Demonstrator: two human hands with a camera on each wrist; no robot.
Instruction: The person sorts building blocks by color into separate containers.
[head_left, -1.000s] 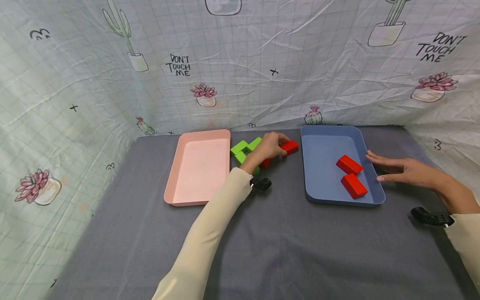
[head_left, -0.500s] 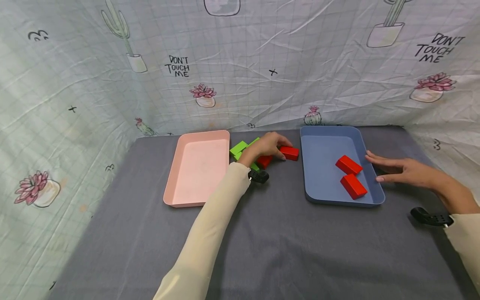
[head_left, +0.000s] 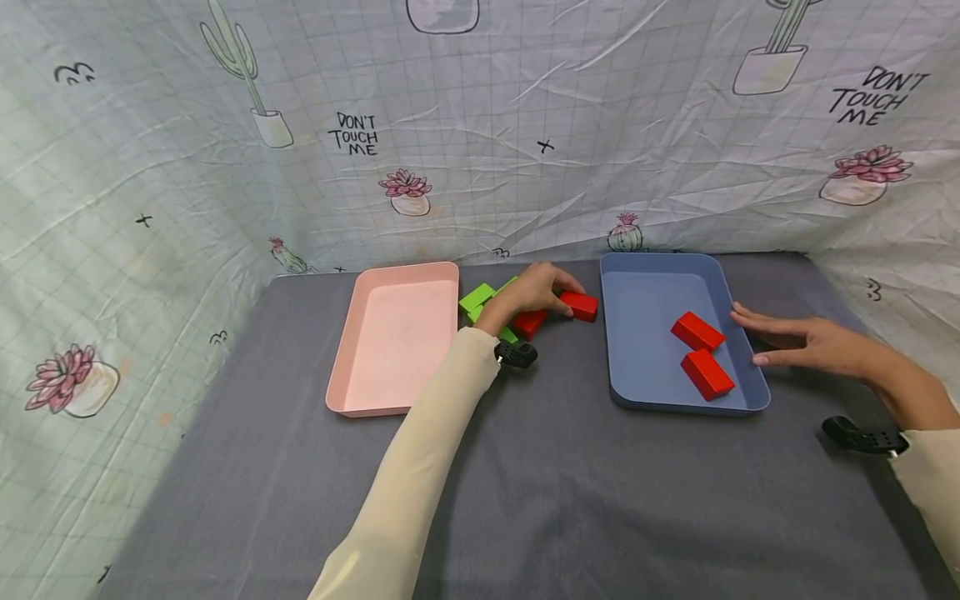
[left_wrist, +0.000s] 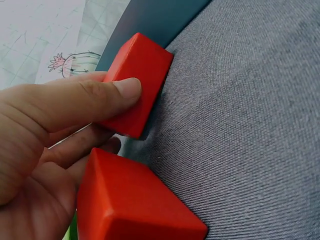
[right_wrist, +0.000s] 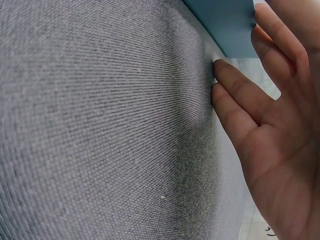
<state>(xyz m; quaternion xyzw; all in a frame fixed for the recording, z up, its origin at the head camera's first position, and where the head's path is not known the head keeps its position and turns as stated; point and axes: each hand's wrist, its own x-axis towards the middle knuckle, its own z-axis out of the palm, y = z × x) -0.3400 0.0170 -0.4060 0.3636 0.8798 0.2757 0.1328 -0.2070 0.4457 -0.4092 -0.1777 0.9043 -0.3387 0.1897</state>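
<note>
My left hand point(head_left: 534, 293) pinches a red block point(head_left: 581, 306) between thumb and fingers; in the left wrist view the thumb lies across the face of that red block point(left_wrist: 142, 75). A second red block point(left_wrist: 135, 200) lies close under the same hand. Several green blocks point(head_left: 477, 297) are to its left, partly covered by the hand and wrist. My right hand point(head_left: 813, 342) has its fingers extended against the right side of the blue tray point(head_left: 645, 367). Inside that tray two red blocks point(head_left: 697, 331) lie near its right wall.
A pink tray point(head_left: 390, 333) with nothing in it stands left of the green blocks. Grey cloth point(head_left: 570, 483) covers the table. A printed curtain point(head_left: 480, 108) hangs behind and along the left side.
Compared with one second ago, the red block at my left fingertips has turned and lies a little lower, and the left hand has shifted slightly left. The right hand stays at the tray.
</note>
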